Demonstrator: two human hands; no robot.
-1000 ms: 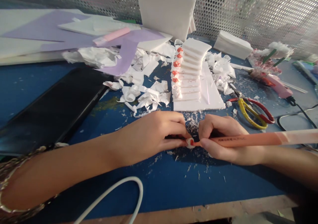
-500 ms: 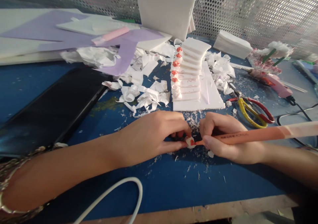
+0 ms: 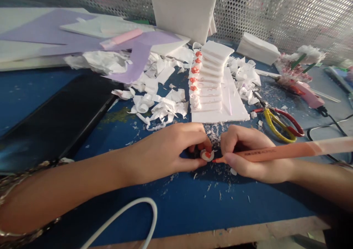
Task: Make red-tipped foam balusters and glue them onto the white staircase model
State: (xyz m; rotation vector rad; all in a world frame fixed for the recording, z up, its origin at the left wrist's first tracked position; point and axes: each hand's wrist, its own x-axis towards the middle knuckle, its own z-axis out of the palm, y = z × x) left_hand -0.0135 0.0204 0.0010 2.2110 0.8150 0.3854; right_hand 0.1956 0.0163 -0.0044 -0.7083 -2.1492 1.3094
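Note:
Between the thumb and fingers of my left hand (image 3: 184, 148) is a small round white piece (image 3: 206, 155) with a red-orange patch on its face. My right hand (image 3: 248, 151) grips an orange marker pen (image 3: 275, 152) like a pencil. The pen's red tip points left and sits just beside the lower right edge of the white piece, seemingly a little apart from it. Beyond the hands, a row of white pieces (image 3: 210, 85) lies on a white board (image 3: 237, 105); several have red-orange coloured ends, while the nearest ends are white.
Paper scraps (image 3: 165, 107) lie left of the board. Scissors with red and yellow handles (image 3: 280, 127) rest at right, near a pink tool (image 3: 306, 92) with a black cord. A dark flat device (image 3: 60, 113) lies left. A white cable (image 3: 138, 205) loops in front.
The pen tip has come off the red patch on the small white piece. My left hand has turned the piece slightly and shifted it a little left.

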